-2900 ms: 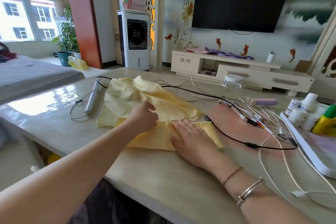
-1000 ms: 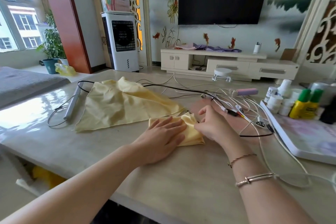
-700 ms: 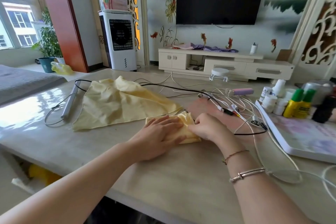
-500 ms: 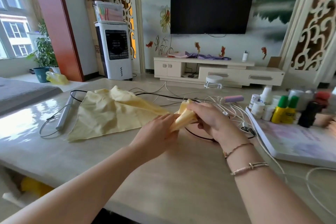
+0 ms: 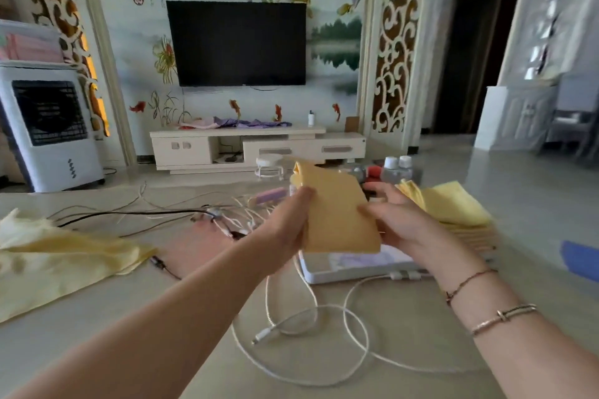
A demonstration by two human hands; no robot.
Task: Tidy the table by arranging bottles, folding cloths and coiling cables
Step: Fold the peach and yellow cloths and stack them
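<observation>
Table (image 5: 405,366) carries loose cables (image 5: 324,327) and one unfolded cloth (image 5: 64,256). The folded cloth (image 5: 337,214) is held above the tray (image 5: 350,272), pinched by left hand (image 5: 288,223) and right hand (image 5: 398,220), probably for transfer onto the stack (image 5: 453,207).

Two hands: left (image 5: 285,223), right (image 5: 402,223). One folded cloth (image 5: 337,214) is held between them. One unfolded cloth (image 5: 61,256) lies on the surface (image 5: 162,301). One stack of folded cloths (image 5: 453,207). Two clear bottles with white caps (image 5: 397,168); others behind are too blurred to count. One white tray (image 5: 350,269). Cables (image 5: 308,327) are tangled; their number cannot be told.
</observation>
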